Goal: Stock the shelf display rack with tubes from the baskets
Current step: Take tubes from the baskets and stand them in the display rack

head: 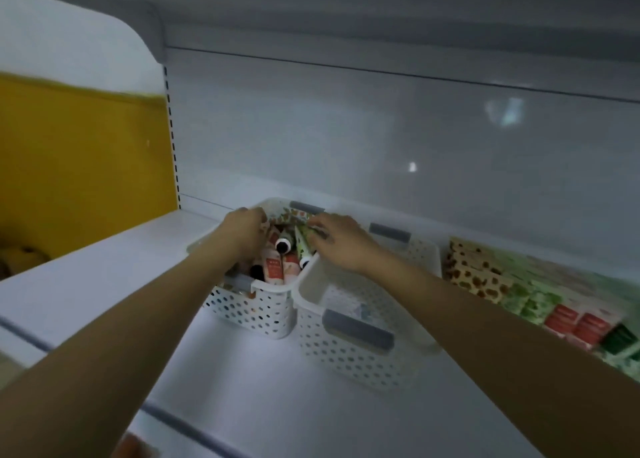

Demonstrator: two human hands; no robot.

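So I'm at a white shelf [242, 388] with a plain grey back panel and a yellow side panel [83, 166] off to the left, pretty dim lighting. Two white perforated baskets sit side by side in the middle of the shelf. The left basket [256, 308] still has a decent pile of tubes in it, red and white ones plus a couple with dark caps, so there's plenty left to move. The right basket [353, 346] looks empty as far as I can see, so I'd guess that one's done. Over on the far right the display rack [519, 284] already has rows in it: spotted brown ones, green ones, then red ones nearest me. Both my hands are in the left basket right now. My right hand [339, 246] is pinched on a green patterned tube [302, 241] at the basket's right edge. My left hand [244, 230] is curled down among the tubes at the far left corner, but I honestly can't tell if it's actually got hold of one. I'd call it roughly halfway.
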